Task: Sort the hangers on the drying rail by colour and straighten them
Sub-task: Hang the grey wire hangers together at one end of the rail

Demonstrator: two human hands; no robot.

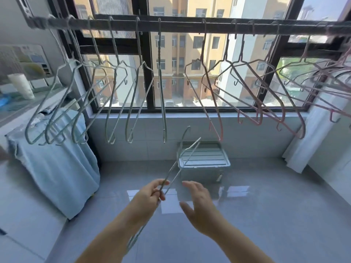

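Note:
A dark drying rail (186,26) runs across the top in front of the window. Several pale green wire hangers (112,103) hang on its left half, the rightmost one (162,103) edge-on. Several pink hangers (252,95) hang on the right half. My left hand (152,192) is shut on one more green hanger (183,158), held off the rail below the gap, its hook pointing up. My right hand (199,204) is open beside it, fingers spread, touching nothing.
A grey lidded plastic box (205,162) stands on the tiled floor under the window. A light blue cloth (58,158) drapes over an appliance at left. A white curtain (311,137) hangs at the right wall.

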